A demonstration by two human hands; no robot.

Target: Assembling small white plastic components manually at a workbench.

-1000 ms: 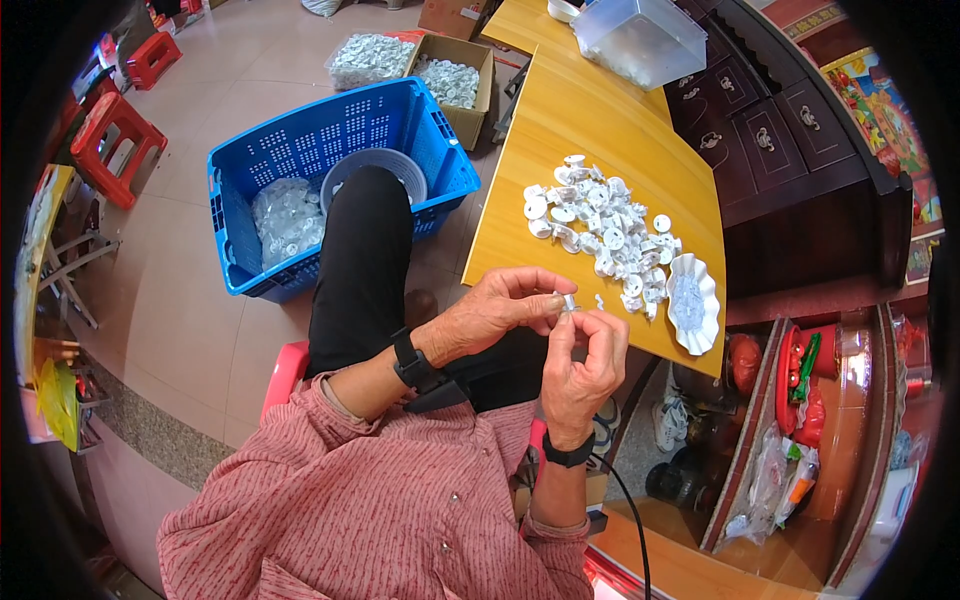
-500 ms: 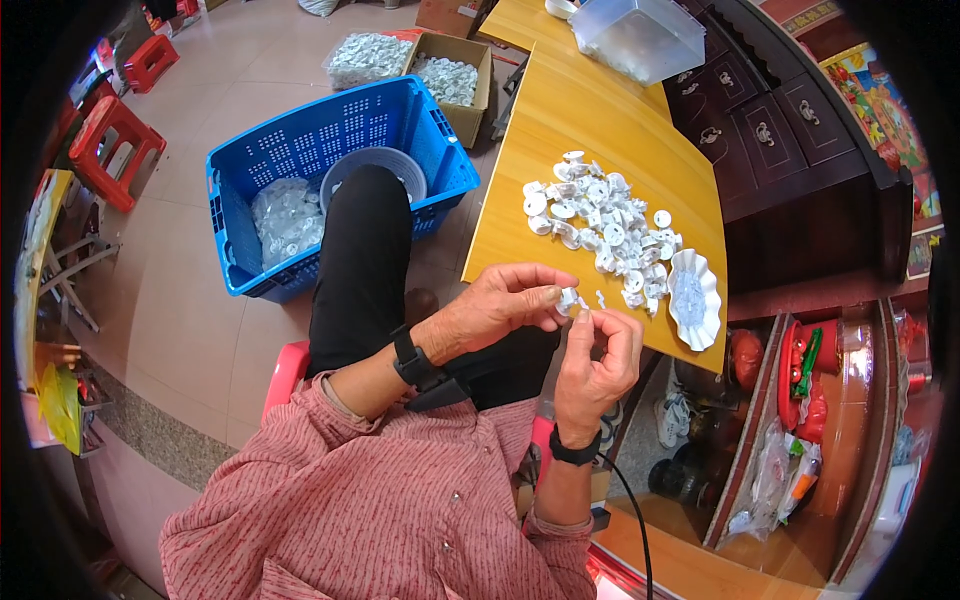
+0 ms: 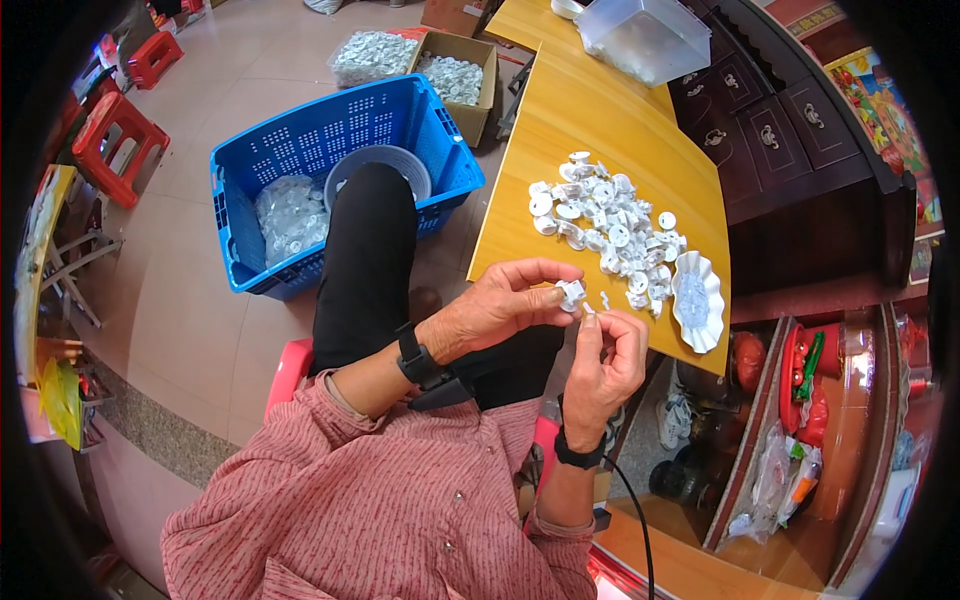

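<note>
My left hand (image 3: 505, 305) pinches a small white plastic part (image 3: 571, 295) between thumb and fingers, over the near edge of the wooden table. Close beside it, my right hand (image 3: 605, 365) holds a tiny white plastic piece (image 3: 588, 308) between thumb and forefinger, just below the part. On the table beyond lies a heap of similar round white plastic parts (image 3: 615, 225). A scalloped white dish (image 3: 697, 302) with small clear or whitish pieces stands right of the heap. One small loose white piece (image 3: 604, 300) lies near the table's edge by my fingers.
The wooden table (image 3: 560, 100) carries a clear plastic bin (image 3: 645, 40) at its far end. Left of my knee stands a blue crate (image 3: 250, 150) with a bag and a round basket inside. A cardboard box (image 3: 485, 95) of white parts sits behind it. Dark drawers (image 3: 770, 130) border the right.
My right fingers have drawn slightly down from the white part, with the tiny piece in them. My left hand has turned the part a little. The whole view has shifted slightly.
</note>
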